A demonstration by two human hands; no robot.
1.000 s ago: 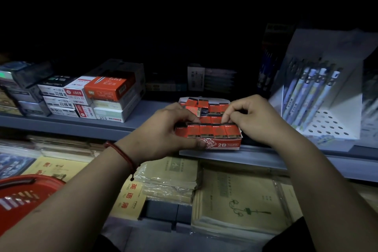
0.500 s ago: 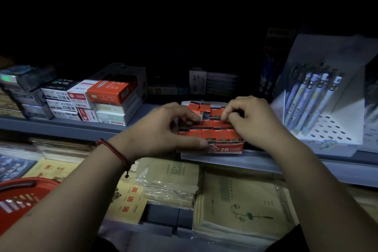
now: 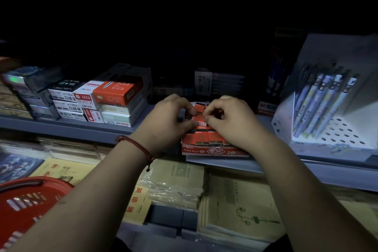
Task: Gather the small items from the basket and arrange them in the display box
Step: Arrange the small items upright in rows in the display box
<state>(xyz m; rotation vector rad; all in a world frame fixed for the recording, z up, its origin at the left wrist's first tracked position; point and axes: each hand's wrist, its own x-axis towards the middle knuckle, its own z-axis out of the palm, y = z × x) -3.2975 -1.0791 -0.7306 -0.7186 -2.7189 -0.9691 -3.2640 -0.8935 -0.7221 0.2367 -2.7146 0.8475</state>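
Note:
The red-and-white display box [image 3: 214, 151], marked 2B, stands on the grey shelf's front edge and holds rows of small red erasers [image 3: 212, 136]. My left hand [image 3: 166, 121] and my right hand [image 3: 232, 124] hover over its middle, fingertips almost meeting. Both hands curl their thumbs and fingers around erasers [image 3: 199, 117] in the box's middle rows; the hands hide much of those rows. The red basket [image 3: 30, 202] sits at the lower left, under my left forearm, and its contents are hard to make out.
Stacked stationery boxes [image 3: 98, 102] fill the shelf to the left. A white pen display stand [image 3: 331, 112] stands to the right. Packs of notebooks [image 3: 237, 208] lie on the lower shelf beneath my arms. The back of the shelf is dark.
A row of erasers that both hands held above the box's front has gone down into the box. My hands have moved closer together over the middle rows.

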